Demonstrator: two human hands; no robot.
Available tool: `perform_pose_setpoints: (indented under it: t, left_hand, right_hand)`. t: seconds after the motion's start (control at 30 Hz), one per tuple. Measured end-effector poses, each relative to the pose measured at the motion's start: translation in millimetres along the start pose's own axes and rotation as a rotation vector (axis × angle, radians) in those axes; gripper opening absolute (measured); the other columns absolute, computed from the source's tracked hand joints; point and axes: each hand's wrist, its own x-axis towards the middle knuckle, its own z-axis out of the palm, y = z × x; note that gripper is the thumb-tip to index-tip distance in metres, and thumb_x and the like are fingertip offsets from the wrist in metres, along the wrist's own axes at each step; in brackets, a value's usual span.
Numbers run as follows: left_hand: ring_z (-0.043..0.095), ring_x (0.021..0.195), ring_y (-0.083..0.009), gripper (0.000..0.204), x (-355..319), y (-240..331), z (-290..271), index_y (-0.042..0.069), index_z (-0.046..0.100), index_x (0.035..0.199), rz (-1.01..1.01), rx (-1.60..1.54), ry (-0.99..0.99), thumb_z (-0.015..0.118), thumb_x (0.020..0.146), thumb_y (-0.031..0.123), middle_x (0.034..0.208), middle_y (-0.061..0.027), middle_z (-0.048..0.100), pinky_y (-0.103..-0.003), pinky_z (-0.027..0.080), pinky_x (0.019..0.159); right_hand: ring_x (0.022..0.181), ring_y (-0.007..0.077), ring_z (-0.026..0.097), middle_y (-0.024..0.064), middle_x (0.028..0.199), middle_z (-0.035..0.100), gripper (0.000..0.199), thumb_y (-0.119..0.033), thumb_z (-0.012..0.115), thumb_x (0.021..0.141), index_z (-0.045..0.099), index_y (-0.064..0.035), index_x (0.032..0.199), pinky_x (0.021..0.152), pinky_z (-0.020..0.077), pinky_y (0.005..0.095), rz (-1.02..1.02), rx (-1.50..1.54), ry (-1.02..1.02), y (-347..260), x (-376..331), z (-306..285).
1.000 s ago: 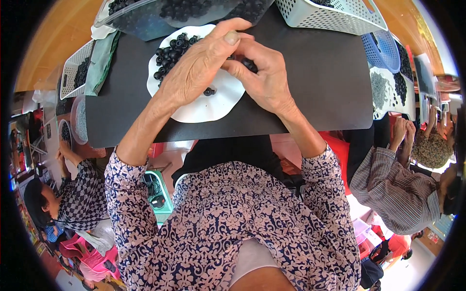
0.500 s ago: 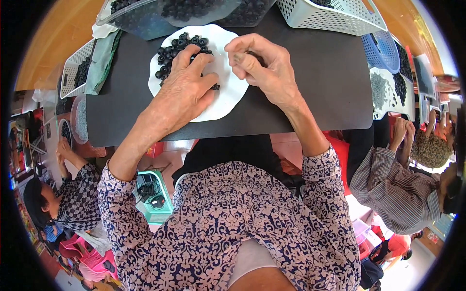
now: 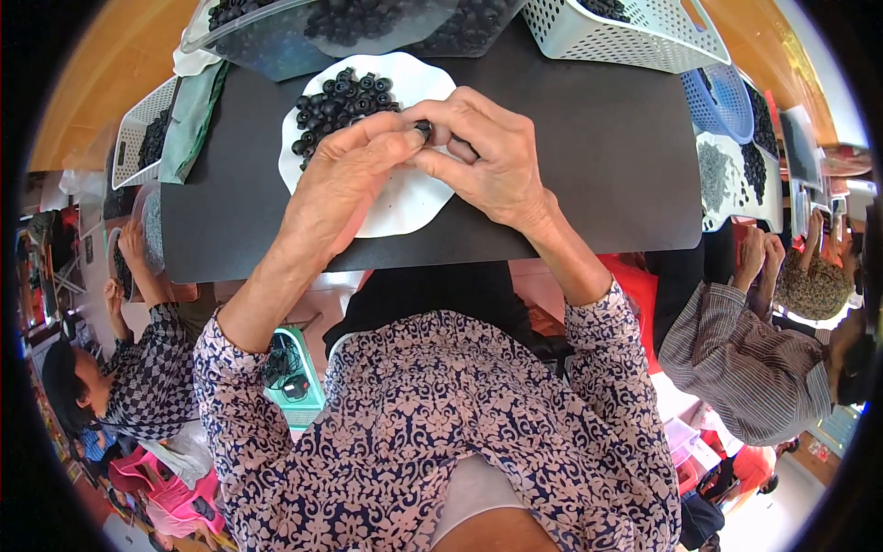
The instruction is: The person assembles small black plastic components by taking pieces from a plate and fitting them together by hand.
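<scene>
My left hand (image 3: 354, 170) pinches a small round black piece (image 3: 423, 130) between thumb and forefinger. My right hand (image 3: 492, 156) meets it from the other side, thumb and forefinger closed around the same piece. Something dark shows inside the curled fingers of my right hand, too hidden to name. Both hands are over the right part of a white scalloped plate (image 3: 405, 216). On the plate's left side lies a pile of glossy black ring-like pieces (image 3: 336, 103), several with a round hole in the middle.
Beyond the plate stands a clear bin (image 3: 285, 57) of black pieces. A white perforated basket (image 3: 625, 46) and a blue basket (image 3: 722, 106) are at the right. A folded green cloth (image 3: 193, 120) lies at the dark tabletop's (image 3: 607, 156) left edge. People sit on both sides.
My left hand has left the pile and come right with a black piece. My right hand has moved slightly left and down, and the two hands now meet at that piece.
</scene>
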Motion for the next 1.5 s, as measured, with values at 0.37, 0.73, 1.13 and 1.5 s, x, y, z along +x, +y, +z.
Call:
perform_pose_setpoints:
  t: [0.37,0.73,1.13,1.5]
  left_hand:
    - [0.056,0.091,-0.0108,0.014,-2.1,29.6,-17.8,0.004,0.067,0.098,0.181,0.502,0.175,0.060,0.091,0.014,0.091,-0.0005,0.064,-0.025,0.044,0.084]
    - [0.036,0.127,-0.0393,0.025,-1.2,23.0,-17.8,0.006,0.066,0.103,0.532,1.839,-0.095,0.065,0.078,0.006,0.128,-0.0147,0.048,-0.048,0.038,0.103]
    - [0.036,0.128,-0.0377,0.021,11.7,20.5,-24.8,-0.002,0.064,0.095,0.569,1.766,-0.173,0.066,0.076,0.005,0.126,-0.0148,0.049,-0.046,0.039,0.104]
    - [0.037,0.125,-0.0403,0.018,12.8,21.0,-21.8,-0.002,0.065,0.091,0.581,1.846,-0.110,0.066,0.075,0.005,0.125,-0.0186,0.050,-0.047,0.038,0.103]
  right_hand:
    - [0.060,0.0099,0.055,0.0044,0.073,0.059,0.025,-0.003,0.077,0.072,0.069,-0.0024,0.096,0.052,0.0439,0.0241,-0.048,-0.074,0.140,4.8,-0.8,-0.9]
    - [0.063,0.0054,0.052,0.0001,0.073,0.060,0.015,-0.013,0.065,0.088,0.067,-0.0001,0.095,0.054,0.0409,0.0207,0.405,0.554,0.128,0.7,3.3,-11.9]
    - [0.057,0.0026,0.044,0.0022,0.076,0.062,0.014,-0.004,0.053,0.089,0.064,-0.0016,0.096,0.045,0.0296,0.0178,0.504,0.725,-0.116,3.6,4.1,-14.4]
    - [0.060,0.0036,0.050,0.0029,0.072,0.061,0.016,-0.002,0.052,0.088,0.065,0.0003,0.096,0.047,0.0340,0.0187,0.484,0.697,-0.060,5.0,4.1,-14.0]
